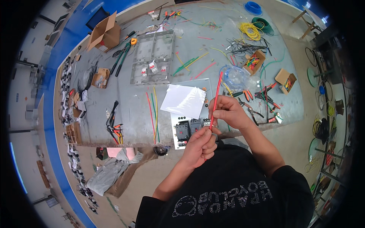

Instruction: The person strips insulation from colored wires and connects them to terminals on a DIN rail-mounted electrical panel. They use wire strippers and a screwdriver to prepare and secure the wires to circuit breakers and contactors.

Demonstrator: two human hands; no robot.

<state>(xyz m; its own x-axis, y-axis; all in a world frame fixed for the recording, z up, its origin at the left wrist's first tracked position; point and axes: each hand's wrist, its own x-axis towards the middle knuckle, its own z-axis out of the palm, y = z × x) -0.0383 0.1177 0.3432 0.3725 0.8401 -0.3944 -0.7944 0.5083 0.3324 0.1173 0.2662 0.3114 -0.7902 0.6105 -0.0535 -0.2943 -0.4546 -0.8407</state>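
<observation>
A straight length of red wire (pixel 217 91) is held upright between my two hands, over the near edge of the table. My left hand (pixel 199 147) is closed round its lower end. Higher up, the thumb and fingers of my right hand (pixel 230 113) pinch it. Just behind my hands lies a mounting plate (pixel 177 144) with dark circuit breakers (pixel 182 130) on it, partly covered by my fingers. A white sheet of paper (pixel 183 100) rests on the plate's upper part.
Left of the plate lie red, green and yellow wires (pixel 153 110). A clear-lidded grey enclosure (pixel 153 57) sits farther back. Pliers (pixel 251 110), small cardboard boxes (pixel 255 62) and wire coils (pixel 249 31) are at right; crimping tools (pixel 111 119) and bolt cutters (pixel 123 57) at left.
</observation>
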